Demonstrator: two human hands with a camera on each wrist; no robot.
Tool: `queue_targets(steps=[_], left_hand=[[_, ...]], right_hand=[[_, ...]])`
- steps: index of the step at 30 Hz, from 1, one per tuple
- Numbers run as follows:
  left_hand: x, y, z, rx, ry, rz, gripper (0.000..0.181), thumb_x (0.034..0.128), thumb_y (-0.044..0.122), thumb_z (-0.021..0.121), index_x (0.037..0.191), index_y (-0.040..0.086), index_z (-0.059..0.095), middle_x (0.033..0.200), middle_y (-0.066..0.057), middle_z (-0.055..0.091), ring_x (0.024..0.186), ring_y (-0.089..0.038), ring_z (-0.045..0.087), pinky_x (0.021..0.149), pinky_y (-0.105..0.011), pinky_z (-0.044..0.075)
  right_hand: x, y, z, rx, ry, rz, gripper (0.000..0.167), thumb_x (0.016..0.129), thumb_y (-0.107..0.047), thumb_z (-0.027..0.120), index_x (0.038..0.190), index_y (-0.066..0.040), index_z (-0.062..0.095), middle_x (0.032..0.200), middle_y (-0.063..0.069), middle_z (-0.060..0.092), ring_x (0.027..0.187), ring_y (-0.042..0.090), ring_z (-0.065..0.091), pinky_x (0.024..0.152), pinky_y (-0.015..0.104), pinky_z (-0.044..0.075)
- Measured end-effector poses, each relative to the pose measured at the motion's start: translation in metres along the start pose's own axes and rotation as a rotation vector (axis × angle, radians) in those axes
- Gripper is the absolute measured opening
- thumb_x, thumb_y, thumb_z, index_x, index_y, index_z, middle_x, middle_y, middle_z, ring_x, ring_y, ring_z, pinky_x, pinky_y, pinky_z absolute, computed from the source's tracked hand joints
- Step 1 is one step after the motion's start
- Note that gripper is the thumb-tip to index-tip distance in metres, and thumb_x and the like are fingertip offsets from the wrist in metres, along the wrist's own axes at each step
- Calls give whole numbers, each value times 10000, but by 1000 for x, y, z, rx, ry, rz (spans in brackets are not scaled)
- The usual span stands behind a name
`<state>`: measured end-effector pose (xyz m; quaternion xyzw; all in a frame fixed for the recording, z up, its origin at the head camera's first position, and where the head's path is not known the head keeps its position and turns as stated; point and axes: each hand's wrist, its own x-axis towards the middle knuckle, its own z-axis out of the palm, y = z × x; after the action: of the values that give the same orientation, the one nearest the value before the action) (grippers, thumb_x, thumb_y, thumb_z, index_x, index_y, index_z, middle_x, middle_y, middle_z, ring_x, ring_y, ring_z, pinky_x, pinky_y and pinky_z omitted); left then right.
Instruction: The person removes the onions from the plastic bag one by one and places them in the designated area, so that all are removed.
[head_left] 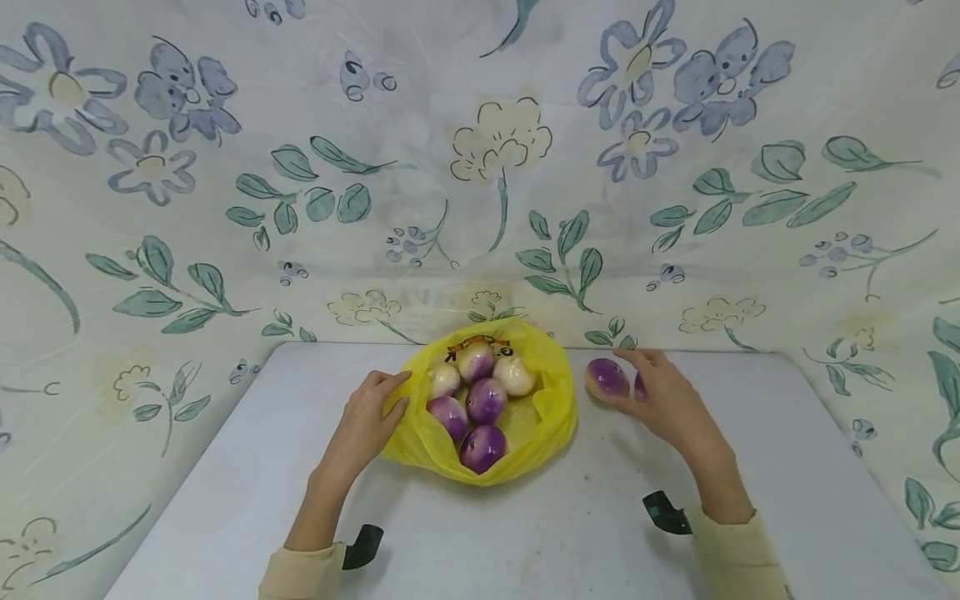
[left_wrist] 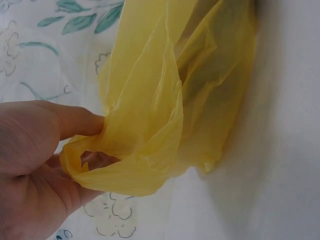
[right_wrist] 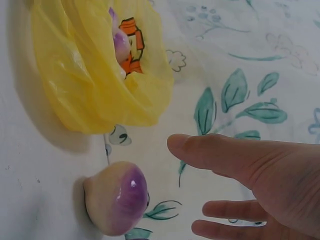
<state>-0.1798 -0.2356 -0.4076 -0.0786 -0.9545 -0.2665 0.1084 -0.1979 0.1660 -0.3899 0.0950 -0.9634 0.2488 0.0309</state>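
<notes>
Your left hand [head_left: 372,408] pinched the thin, crinkled film of the yellow bag [head_left: 557,417] at its left rim, thumb against the fingers with plastic folded between. The bag, a translucent, rounded pouch with an orange-and-black print on its inner back wall, sat near the middle of the table's [head_left: 517,542] far edge. Its gaping mouth faced up and toward you, its broader span running left to right. Inside lay six glossy, smooth-skinned turnips [head_left: 487,401], bulbous, purple blending to cream. Your right hand [head_left: 667,400] had its thumb and fingers spread, held near the loose turnip [head_left: 607,379] between the bag and the table's far right corner. That turnip's pale, tapered end pointed toward the near edge, its purple crown toward the far edge, its axis running between them. Another turnip [head_left: 640,387] was mostly hidden behind the right hand; you could not tell how it pointed. Behind, the floral cloth [head_left: 420,167] looked faintly wrinkled.
</notes>
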Motion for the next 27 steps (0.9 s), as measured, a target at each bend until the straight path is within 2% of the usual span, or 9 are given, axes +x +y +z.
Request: queue_targets(steps=[5, 10, 14, 27], left_hand=[[0, 0, 0, 1, 5, 6, 382, 914, 51, 654, 1291, -4, 615, 1113, -177, 610, 949, -270, 602, 837, -417, 583], [0, -1, 1, 0, 13, 6, 387, 915, 55, 656, 1296, 0, 613, 1113, -167, 611, 917, -244, 590, 798, -367, 574], [-1, -1, 2, -2, 9, 1, 388, 917, 55, 655, 1298, 2, 612, 1116, -169, 611, 929, -249, 595, 812, -380, 583], [-1, 1, 1, -4, 3, -6, 389, 918, 55, 652, 1302, 7, 610, 1113, -169, 609, 934, -250, 593, 824, -390, 586]], right_hand=[[1, -4, 4, -13, 5, -9, 736, 821, -430, 770, 1447, -189, 465, 1418, 229, 473, 1204, 420, 535, 929, 609, 524], [2, -5, 8, -36, 34, -59, 672, 826, -394, 774, 1410, -198, 505, 1380, 234, 512, 1183, 439, 556, 888, 615, 540], [0, -5, 10, -38, 37, -80, 651, 827, -353, 781, 1399, -188, 520, 1379, 250, 517, 1179, 462, 563, 860, 629, 543], [1, -7, 13, -47, 10, -95, 681, 810, -327, 802, 1407, -177, 509, 1390, 249, 510, 1205, 459, 557, 906, 645, 514]])
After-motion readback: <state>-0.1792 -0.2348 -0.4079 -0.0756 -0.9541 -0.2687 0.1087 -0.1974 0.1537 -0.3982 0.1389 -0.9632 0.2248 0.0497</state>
